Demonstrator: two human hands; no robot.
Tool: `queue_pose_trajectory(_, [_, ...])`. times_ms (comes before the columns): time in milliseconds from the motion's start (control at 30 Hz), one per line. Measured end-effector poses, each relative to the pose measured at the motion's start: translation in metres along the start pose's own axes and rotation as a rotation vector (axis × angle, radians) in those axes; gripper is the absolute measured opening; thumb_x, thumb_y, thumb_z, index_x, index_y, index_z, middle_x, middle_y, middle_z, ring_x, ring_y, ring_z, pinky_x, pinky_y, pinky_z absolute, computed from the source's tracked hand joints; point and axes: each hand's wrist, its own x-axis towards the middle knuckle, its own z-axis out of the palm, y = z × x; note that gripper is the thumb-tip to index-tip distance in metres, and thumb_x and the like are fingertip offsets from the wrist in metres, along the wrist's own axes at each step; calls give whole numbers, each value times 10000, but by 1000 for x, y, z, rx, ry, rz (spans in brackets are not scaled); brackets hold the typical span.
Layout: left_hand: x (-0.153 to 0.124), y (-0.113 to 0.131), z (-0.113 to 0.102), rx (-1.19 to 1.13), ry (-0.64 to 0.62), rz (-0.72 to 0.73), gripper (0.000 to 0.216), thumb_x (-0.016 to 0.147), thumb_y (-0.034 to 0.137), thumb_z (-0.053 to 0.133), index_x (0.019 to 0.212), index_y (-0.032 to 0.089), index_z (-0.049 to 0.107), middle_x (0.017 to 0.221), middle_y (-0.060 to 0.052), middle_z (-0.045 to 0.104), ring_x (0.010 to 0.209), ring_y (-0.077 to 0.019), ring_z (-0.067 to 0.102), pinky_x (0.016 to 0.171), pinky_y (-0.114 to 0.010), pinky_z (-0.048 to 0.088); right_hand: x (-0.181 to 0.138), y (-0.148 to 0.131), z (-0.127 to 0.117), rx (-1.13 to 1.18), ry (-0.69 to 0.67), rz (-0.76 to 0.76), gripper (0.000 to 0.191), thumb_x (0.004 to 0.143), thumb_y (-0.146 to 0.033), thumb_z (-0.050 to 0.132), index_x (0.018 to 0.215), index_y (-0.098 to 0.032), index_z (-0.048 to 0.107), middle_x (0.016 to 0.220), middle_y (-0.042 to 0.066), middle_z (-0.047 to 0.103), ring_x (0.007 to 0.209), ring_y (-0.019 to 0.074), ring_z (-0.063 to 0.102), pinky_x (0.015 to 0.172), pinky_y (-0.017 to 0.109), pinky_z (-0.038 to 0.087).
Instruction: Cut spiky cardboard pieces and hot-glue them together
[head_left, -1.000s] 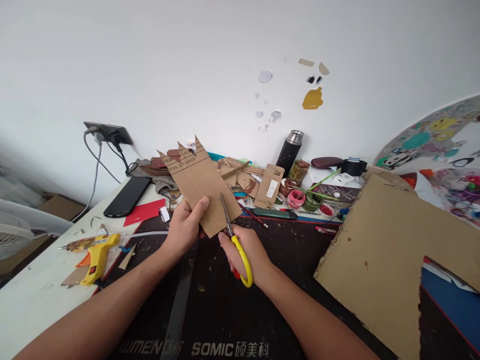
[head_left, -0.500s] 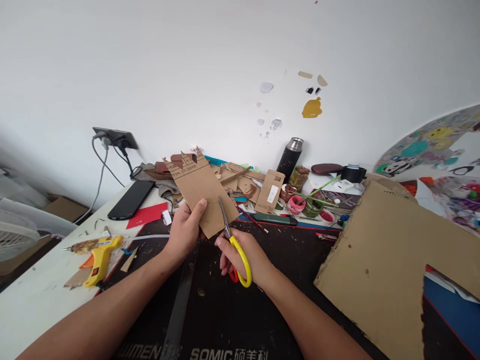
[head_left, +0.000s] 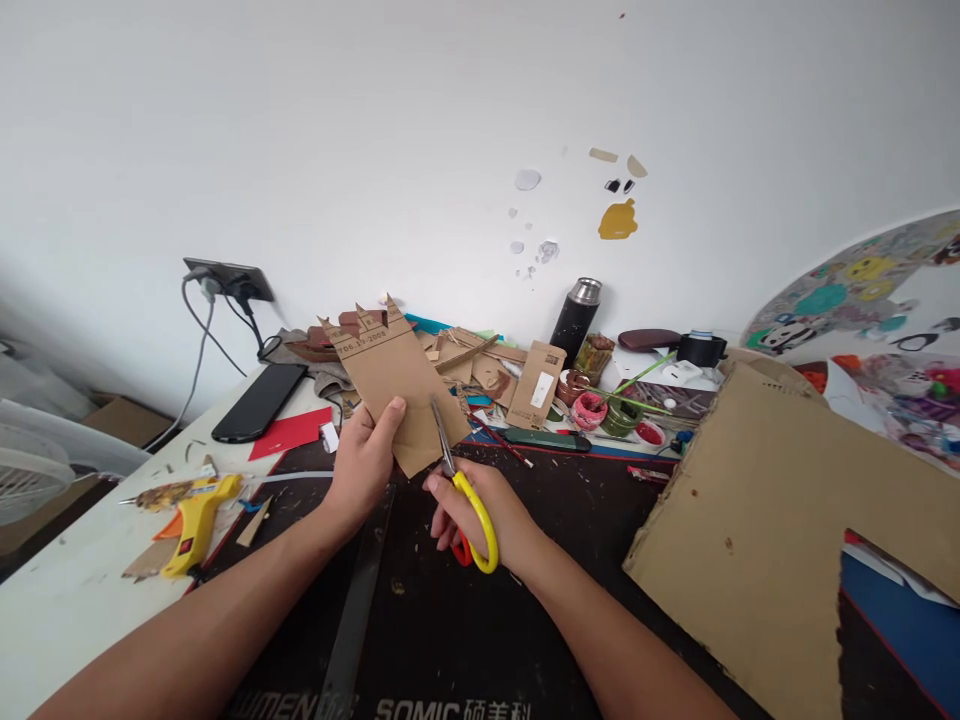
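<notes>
My left hand (head_left: 367, 455) is closed on a brown piece of cardboard (head_left: 390, 365), thumb on the near face. Its far edge is cut into jagged points above a line of printed characters. In my right hand (head_left: 484, 510) are scissors (head_left: 480, 515) with one yellow and one red handle loop. Their metal blades lie across the lower right part of the cardboard; whether they have cut into it there, I cannot tell. The fingers behind the handles are partly hidden.
A yellow glue gun (head_left: 196, 525) and black phone (head_left: 260, 402) lie on the left. Cardboard scraps, open paint jars (head_left: 589, 410) and a tilted black flask (head_left: 576, 322) crowd the back. A large cardboard sheet (head_left: 750, 530) covers the right. Below my hands lies a metal ruler (head_left: 356, 610).
The whole view has shifted slightly, so everything sits a little further left. Both hands keep their hold on the cardboard and the scissors, with little other visible change.
</notes>
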Motion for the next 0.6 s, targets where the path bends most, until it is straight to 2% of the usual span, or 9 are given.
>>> queue_pose_trajectory(167, [-2,-5,1,-35,17,-2,552,784,635,850,1028,156,726,948,-105,808,824,-274,768,654,-308,592,-1,-4,2,29,-19,3,357,984,-560,646,1031,-208,610,584,-48,670,431,144,649,428,197,472])
queue_pose_trajectory(300, [11,-10,-1,-158,63,-61,448,821,518,839,1068,166,712,966,-84,800,799,-229,760,625,-270,579,-3,-5,5,65,-44,26,354,993,-559,636,1023,-209,603,570,-49,658,432,143,642,434,197,481])
queue_pose_trajectory(400, [30,-6,-8,-272,240,-11,348,793,418,839,999,190,675,852,-14,755,614,-142,665,493,-213,484,-8,-3,9,43,-117,30,342,1002,-550,628,1023,-209,609,566,-50,654,433,137,636,422,182,466])
queue_pose_trajectory(500, [45,3,-14,-353,311,14,328,746,343,846,955,199,637,744,34,685,516,-105,557,385,-196,323,-10,-3,11,32,-167,34,325,995,-530,640,1014,-206,615,572,-47,657,431,129,630,408,167,443])
queue_pose_trajectory(600, [52,10,-19,-415,349,-7,283,746,290,823,911,201,611,701,54,639,496,-91,500,375,-204,256,-9,-4,9,68,-118,66,335,960,-532,676,985,-204,611,556,-47,655,425,134,628,423,183,471])
